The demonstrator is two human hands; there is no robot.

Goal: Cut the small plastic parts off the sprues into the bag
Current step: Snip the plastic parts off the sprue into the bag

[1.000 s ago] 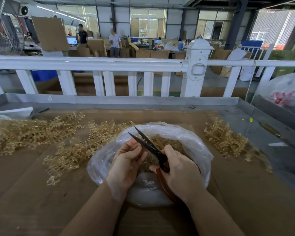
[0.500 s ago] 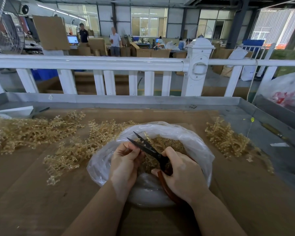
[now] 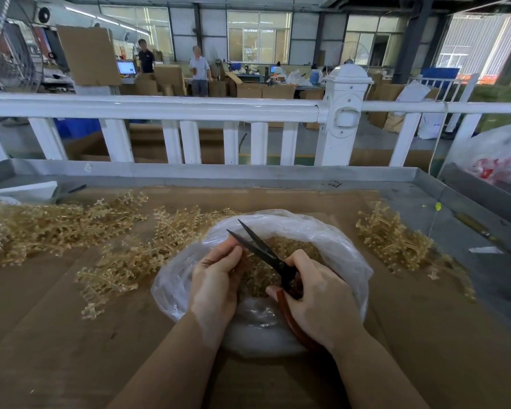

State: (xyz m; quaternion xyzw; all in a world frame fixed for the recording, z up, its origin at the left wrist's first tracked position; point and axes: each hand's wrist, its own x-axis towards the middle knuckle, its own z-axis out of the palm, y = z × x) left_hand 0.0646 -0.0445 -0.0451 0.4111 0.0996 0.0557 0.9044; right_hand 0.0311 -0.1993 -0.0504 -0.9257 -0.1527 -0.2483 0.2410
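Note:
A clear plastic bag (image 3: 337, 246) lies open on the brown cardboard, holding a heap of small tan cut parts (image 3: 292, 246). Over its mouth my right hand (image 3: 319, 299) grips black scissors (image 3: 260, 246) with red-brown handles, the blades spread apart. My left hand (image 3: 216, 278) is curled at the bag's left rim, pinching a small piece at the blade tips; the piece itself is mostly hidden by my fingers. Tan sprues (image 3: 124, 261) lie just left of the bag.
More tan sprues are heaped at the far left (image 3: 42, 228) and to the right of the bag (image 3: 396, 240). The grey metal table rim (image 3: 219, 172) runs behind, with a white railing (image 3: 174, 107) past it. A large plastic sack (image 3: 502, 160) sits at the right.
The scissor blades have closed a little and opened again while both hands stayed over the bag; my left hand shifted slightly toward the blade tips.

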